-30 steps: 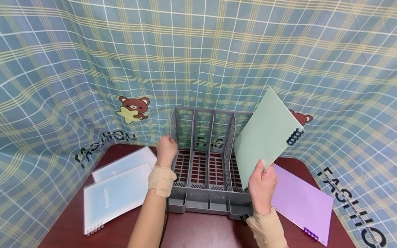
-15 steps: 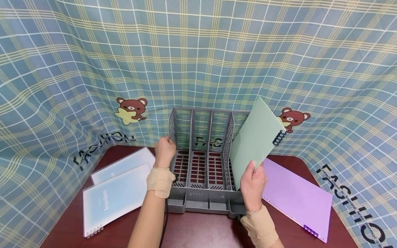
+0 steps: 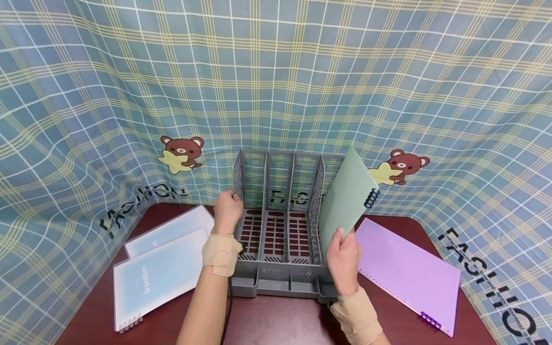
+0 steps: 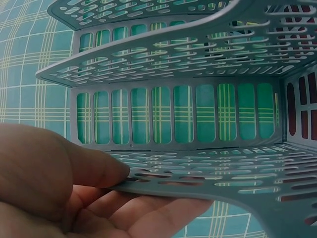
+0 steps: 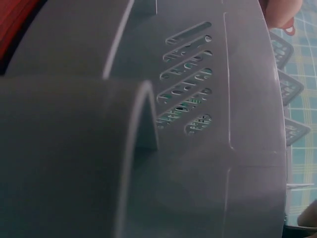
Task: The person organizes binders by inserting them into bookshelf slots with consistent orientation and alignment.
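Note:
A grey file rack (image 3: 286, 271) with tall perforated dividers stands in the middle of the table. My left hand (image 3: 227, 212) grips its left outer wall; in the left wrist view the thumb (image 4: 101, 168) lies on the inner side and the fingers go behind. With my right hand (image 3: 343, 259) I hold a light green notebook (image 3: 346, 199) with black binding rings by its near edge, thumb on the cover. The notebook stands steeply in the rack's rightmost slot, leaning a little. The rack's grey front (image 5: 252, 124) fills most of the right wrist view, hiding the notebook there.
Two pale blue notebooks overlap at the left, the nearer one (image 3: 161, 280) marked "freedom". A purple notebook (image 3: 409, 273) lies on the right of the dark red table (image 3: 276, 321). Checked cloth (image 3: 276, 86) hangs behind and at both sides. A black cable runs beside my left forearm.
My right hand has moved left and slightly down with the green notebook, which now stands lower and more upright at the rightmost slot. The left hand has stayed on the rack wall.

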